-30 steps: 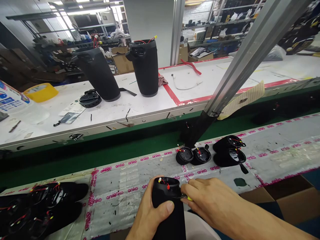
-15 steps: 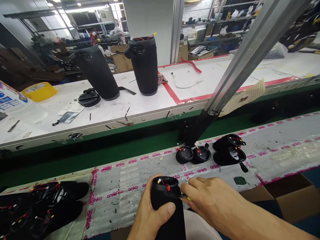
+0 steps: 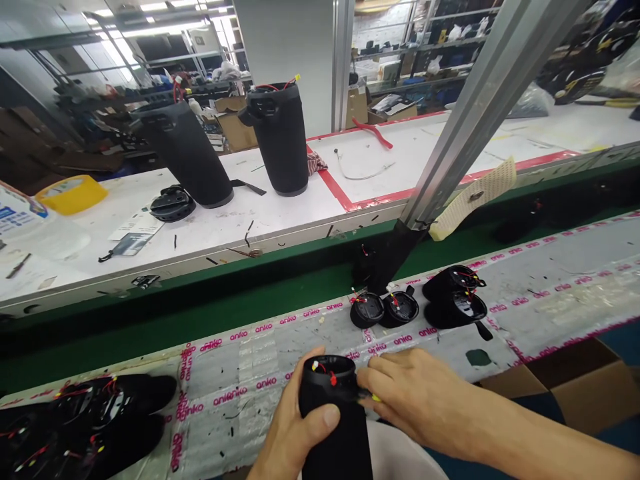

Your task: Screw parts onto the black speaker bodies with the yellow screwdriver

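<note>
From far off, I have the left hand (image 3: 297, 427) around the black tube (image 3: 345, 440), before the low bench (image 3: 250, 417). The right hand (image 3: 410, 387) pinches a small yellow thing (image 3: 375, 398) beside it. I should hold steady, go gently, and mind the red wire (image 3: 333, 379).

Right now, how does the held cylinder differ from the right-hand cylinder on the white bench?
The held cylinder is clasped in the left hand; the bench cylinder stands untouched. The held cylinder is seen from above, the bench cylinder side-on. The held cylinder's white connector sits inside its opening; the bench cylinder's yellow one pokes up. Both are black, with red wires at the top.
</note>
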The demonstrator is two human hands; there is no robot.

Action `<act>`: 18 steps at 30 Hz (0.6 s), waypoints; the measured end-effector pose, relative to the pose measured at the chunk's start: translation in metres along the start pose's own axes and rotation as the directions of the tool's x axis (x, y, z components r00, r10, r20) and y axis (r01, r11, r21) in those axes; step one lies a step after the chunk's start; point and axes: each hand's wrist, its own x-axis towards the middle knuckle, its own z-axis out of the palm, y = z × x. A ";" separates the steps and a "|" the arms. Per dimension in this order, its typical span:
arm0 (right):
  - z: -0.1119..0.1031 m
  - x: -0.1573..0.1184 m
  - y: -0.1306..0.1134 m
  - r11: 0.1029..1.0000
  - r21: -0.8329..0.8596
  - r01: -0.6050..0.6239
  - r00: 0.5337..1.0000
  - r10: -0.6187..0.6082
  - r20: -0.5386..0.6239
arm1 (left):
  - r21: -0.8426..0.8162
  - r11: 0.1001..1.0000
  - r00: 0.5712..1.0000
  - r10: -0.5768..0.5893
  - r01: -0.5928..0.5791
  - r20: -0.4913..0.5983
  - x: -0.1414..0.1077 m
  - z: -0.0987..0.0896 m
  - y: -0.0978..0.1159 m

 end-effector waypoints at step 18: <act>0.010 -0.002 -0.006 0.994 -0.106 -0.037 0.998 0.033 -0.045 | 0.251 0.959 0.977 0.170 -0.133 -0.132 0.001 0.005 0.004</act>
